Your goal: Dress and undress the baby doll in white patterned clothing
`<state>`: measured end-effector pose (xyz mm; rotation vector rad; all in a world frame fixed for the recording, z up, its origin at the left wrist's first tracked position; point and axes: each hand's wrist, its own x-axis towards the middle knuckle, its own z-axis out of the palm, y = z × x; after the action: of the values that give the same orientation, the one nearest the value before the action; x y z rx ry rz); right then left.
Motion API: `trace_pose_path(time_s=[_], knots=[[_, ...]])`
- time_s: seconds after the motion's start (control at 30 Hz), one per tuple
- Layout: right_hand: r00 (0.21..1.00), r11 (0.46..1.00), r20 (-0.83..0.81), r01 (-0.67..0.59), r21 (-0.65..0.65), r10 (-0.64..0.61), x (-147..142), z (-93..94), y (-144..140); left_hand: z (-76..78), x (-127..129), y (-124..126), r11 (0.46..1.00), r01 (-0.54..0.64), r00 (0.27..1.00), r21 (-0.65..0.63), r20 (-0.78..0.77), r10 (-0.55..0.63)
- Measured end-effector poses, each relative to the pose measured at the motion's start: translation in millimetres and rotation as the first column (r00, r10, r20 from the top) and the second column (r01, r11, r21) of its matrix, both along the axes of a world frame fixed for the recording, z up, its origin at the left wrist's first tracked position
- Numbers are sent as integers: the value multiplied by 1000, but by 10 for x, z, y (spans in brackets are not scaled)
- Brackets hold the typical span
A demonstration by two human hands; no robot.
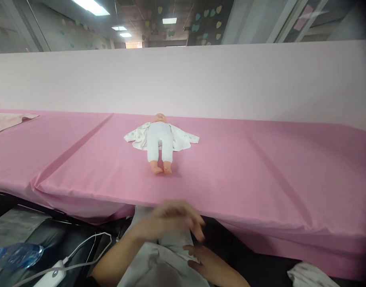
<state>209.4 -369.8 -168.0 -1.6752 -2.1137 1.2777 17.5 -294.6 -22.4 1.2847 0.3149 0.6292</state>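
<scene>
A baby doll point(159, 142) in a white suit lies on its back on the pink-covered table point(260, 167), feet toward me, on top of an opened white patterned garment point(183, 140). My left hand point(167, 221) hovers blurred just below the table's front edge, fingers apart and holding nothing. My right hand point(206, 261) rests lower on my lap, on light grey cloth point(159, 263), fingers spread. Both hands are well short of the doll.
A pale pink partition wall point(200, 79) runs behind the table. A folded pinkish cloth point(9, 119) lies at the far left. Lower left holds a plastic water bottle point(17, 255) and a white power bank with cable point(55, 273). A white cloth point(308, 275) sits at bottom right.
</scene>
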Motion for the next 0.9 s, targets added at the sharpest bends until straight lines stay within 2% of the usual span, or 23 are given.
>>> trace_pose_path(time_s=[0.03, 0.07, 0.1, 0.13, 0.17, 0.2, 0.27, 0.33, 0.4, 0.43, 0.5, 0.53, 0.63, 0.7, 0.8, 0.9], knots=[[997, 996, 8, -77, -37, 78, -60, 179, 77, 73, -47, 136, 978, -207, 976, -21, 62, 208], [988, 987, -14, -152, -57, 151, -105, 354, 152, 123, -97, 278, 910, -410, 904, -51, 109, 414], [981, 979, -31, -196, -61, 194, -136, 517, 225, 158, -148, 428, 820, -564, 807, -98, 143, 572], [974, 972, -25, -226, -60, 225, -157, 664, 295, 183, -201, 586, 733, -661, 713, -160, 170, 680], [969, 967, -14, -247, -55, 246, -169, 792, 361, 201, -254, 758, 674, -700, 649, -238, 185, 738], [967, 966, 2, -255, -47, 256, -176, 900, 423, 213, -304, 944, 637, -703, 611, -316, 192, 768], [966, 966, 33, -257, -35, 258, -174, 1070, 543, 208, -387, 1365, 591, -708, 579, -387, 161, 800], [969, 971, 51, -239, -27, 240, -155, 1197, 661, 154, -432, 1841, 480, -817, 468, -321, 118, 876], [974, 975, 58, -218, -35, 220, -111, 1290, 781, 46, -434, 2325, 327, -928, 327, -179, 26, 945], [976, 977, 54, -210, -45, 213, -78, 1323, 841, -22, -419, 2553, 287, -952, 294, -106, -52, 954], [979, 977, 34, -196, -82, 199, 10, 1357, 954, -170, -369, 2952, 288, -958, 277, 16, -223, 935], [982, 977, 24, -183, -108, 187, 64, 1360, 1008, -240, -338, 3122, 278, -953, 240, 117, -265, 934], [991, 973, -19, -130, -188, 129, 222, 1354, 1166, -412, -251, 3538, 140, -863, -23, 485, -315, 949], [994, 968, -67, -101, -231, 87, 292, 1375, 1286, -496, -220, 3760, 89, -738, -156, 669, -298, 942], [989, 970, -138, -84, -228, 53, 314, 1468, 1536, -619, -227, 4005, 112, -556, -219, 823, -275, 936], [967, 981, -246, -109, -160, 67, 251, 1579, 1916, -764, -276, 4118, 128, -397, -257, 909, -244, 935]])
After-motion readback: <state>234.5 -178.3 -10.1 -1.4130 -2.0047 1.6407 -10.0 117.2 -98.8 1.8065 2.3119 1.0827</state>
